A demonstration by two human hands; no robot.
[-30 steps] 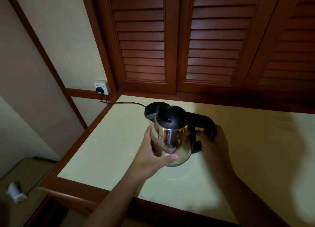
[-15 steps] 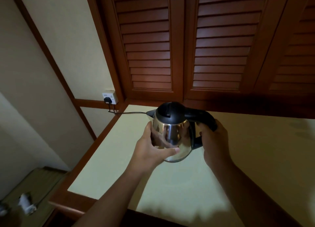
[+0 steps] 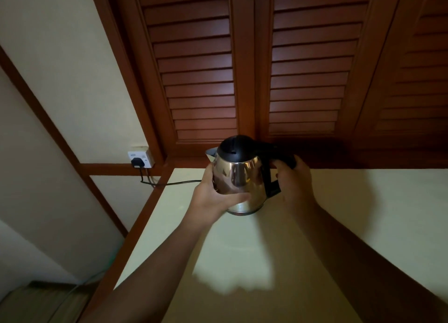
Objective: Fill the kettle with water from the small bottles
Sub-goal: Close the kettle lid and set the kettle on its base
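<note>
Prep step: kettle [image 3: 238, 179] at the back of the counter [image 3: 363, 213], can't tell if lifted or resting. Left hand [image 3: 213, 196] wrapped round its steel body, right hand [image 3: 294, 179] clamped on the handle [image 3: 274, 151]. Lid [image 3: 234, 148] closed, 0 bottles in view. Next: open lid, fetch a bottle.

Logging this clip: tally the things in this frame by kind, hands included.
Shiny steel kettle with black lid: 1
Hands gripping it: 2, left hand, right hand
Black plug: 1
White wall socket: 1
Black cord: 1
Total: 6
</note>
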